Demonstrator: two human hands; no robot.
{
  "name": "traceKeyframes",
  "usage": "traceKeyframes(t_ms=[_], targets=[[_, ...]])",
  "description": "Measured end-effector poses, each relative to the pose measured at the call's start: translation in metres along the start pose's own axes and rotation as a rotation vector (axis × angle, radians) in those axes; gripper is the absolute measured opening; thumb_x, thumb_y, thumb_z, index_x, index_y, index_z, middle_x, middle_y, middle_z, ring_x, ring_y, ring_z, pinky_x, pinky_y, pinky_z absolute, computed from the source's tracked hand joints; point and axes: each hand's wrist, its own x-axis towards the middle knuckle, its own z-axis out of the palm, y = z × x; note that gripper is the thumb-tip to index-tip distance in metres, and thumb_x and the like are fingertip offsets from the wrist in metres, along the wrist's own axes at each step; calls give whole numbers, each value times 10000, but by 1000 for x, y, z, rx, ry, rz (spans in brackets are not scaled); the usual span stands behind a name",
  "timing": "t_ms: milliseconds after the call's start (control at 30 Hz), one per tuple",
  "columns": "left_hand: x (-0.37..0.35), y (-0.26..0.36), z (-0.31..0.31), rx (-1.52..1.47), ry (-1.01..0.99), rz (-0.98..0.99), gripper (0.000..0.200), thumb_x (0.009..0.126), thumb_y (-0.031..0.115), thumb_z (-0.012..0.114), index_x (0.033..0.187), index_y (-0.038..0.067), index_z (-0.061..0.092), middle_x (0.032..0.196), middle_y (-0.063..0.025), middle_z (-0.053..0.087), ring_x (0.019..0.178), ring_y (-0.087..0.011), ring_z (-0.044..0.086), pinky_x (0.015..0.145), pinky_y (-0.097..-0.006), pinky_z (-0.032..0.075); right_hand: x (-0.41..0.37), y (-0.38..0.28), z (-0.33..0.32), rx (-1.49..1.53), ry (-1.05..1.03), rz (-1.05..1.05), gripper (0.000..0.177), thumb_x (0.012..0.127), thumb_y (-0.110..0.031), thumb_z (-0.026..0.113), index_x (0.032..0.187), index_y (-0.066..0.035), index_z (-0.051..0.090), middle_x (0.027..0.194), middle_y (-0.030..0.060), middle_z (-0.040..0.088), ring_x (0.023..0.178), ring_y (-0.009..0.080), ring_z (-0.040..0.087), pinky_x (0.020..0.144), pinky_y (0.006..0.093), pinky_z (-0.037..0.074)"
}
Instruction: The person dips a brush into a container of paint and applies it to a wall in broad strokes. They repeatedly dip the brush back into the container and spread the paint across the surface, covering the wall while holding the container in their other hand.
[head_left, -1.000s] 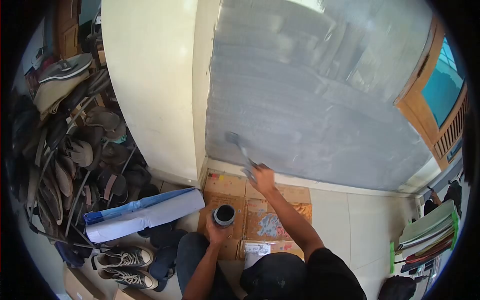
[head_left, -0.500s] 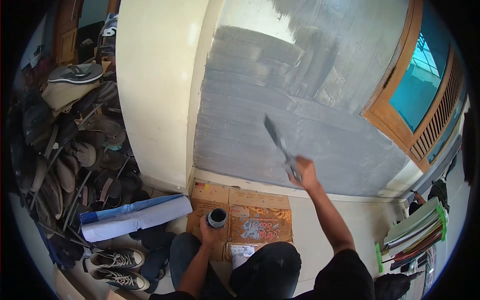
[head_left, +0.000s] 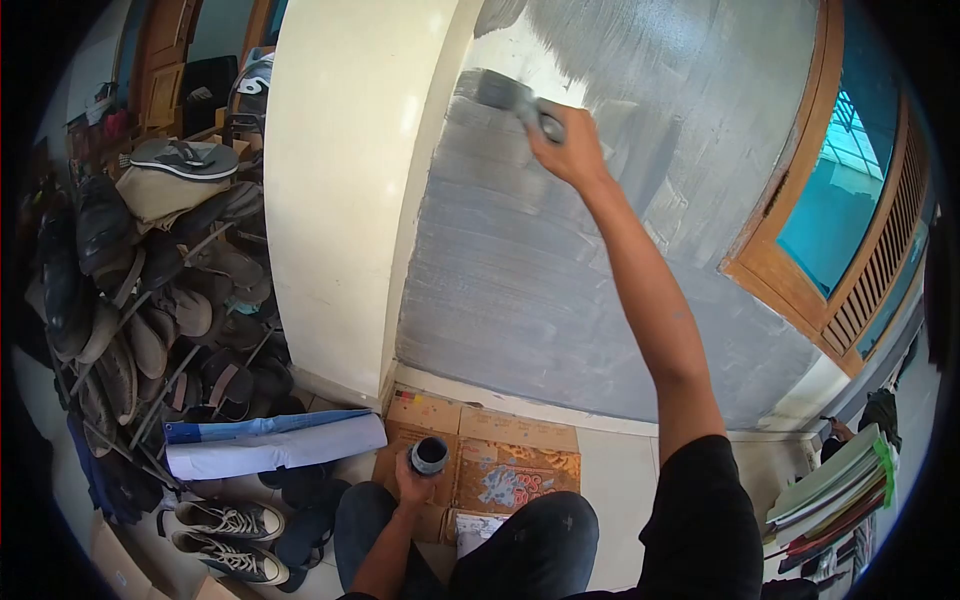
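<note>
My right hand [head_left: 570, 145] is closed around the handle of a wide paintbrush [head_left: 499, 92], arm stretched up and forward. Its dark bristles lie against the upper left of the wall [head_left: 520, 270], just under a pale unpainted patch [head_left: 515, 57]. Grey paint covers most of the wall below, with streaky strokes higher up. Low down near my knees, my left hand [head_left: 414, 486] grips a small cup [head_left: 429, 456] with a dark inside and paint-smeared rim. Under it lies flattened cardboard [head_left: 520, 465] spotted with grey paint.
A cream pillar [head_left: 345, 190] borders the wall on the left, a wooden-framed window [head_left: 780, 260] on the right. A crowded shoe rack [head_left: 150, 330], a rolled white sheet [head_left: 280, 452] and sneakers [head_left: 230, 540] are at left. Stacked folders [head_left: 825, 480] stand at right.
My right hand has carried the paintbrush up and left, from in front of the lower wall to the upper wall by the pale patch. My left hand still holds the cup low.
</note>
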Motion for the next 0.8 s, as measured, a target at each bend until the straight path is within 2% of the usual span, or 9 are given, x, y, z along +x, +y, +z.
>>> traceKeyframes(t_ms=[133,200,233,300,333,433,600,700,800], targets=[[-4,16,-1,94,-34,23,620,546,82,888,1050,30,532,1022,-159,587,952,-344,620,824,-438,498,-45,37,-66,-170,-13,7,187,865,-187,682,893,-3,702,765,238,649,728,450,624,670,429,510],[-3,19,-2,150,-52,44,614,553,95,887,1049,29,531,1015,-163,580,947,-355,616,815,-445,496,-61,42,-99,-223,-56,188,178,869,-163,675,927,3,700,741,222,655,709,422,652,659,393,515],[-2,20,-2,177,-50,66,612,557,107,886,1051,31,532,1004,-168,575,942,-371,611,812,-452,494,-64,38,-109,-227,-62,188,178,869,-163,675,927,3,700,741,222,655,709,422,652,659,393,515],[-3,22,2,196,-45,81,610,562,119,886,1053,32,534,994,-173,570,937,-387,606,809,-459,491,-64,30,-120,-111,-89,292,161,879,-142,659,942,-1,704,712,196,658,647,353,673,647,359,511],[-2,26,3,179,-53,75,620,560,119,886,1065,33,537,1000,-178,570,949,-397,601,815,-465,489,-60,26,-111,5,-57,220,154,889,-135,649,927,4,702,700,184,653,617,279,659,646,349,506],[-2,24,2,166,-56,63,637,556,116,888,1087,36,547,1023,-185,571,971,-407,594,825,-472,487,-34,-3,-62,211,-66,40,163,886,-144,643,922,6,699,705,185,656,640,250,664,654,354,506],[-3,17,-7,146,-48,78,657,549,109,896,1105,35,554,1060,-186,571,992,-405,592,832,-474,487,3,-21,36,197,-61,0,219,879,-218,665,908,-7,716,732,209,658,704,375,670,664,388,512],[-1,9,-7,153,-28,53,664,544,105,901,1105,35,553,1063,-186,569,986,-399,593,841,-469,488,3,-10,35,46,63,15,232,869,-237,686,900,-10,722,744,231,645,684,428,628,654,415,513],[-6,1,-6,120,-21,22,666,545,94,901,1110,35,553,1062,-184,572,985,-394,592,857,-462,487,-20,14,-7,-67,54,36,243,870,-245,691,924,-11,727,744,242,641,689,436,637,652,421,517]])
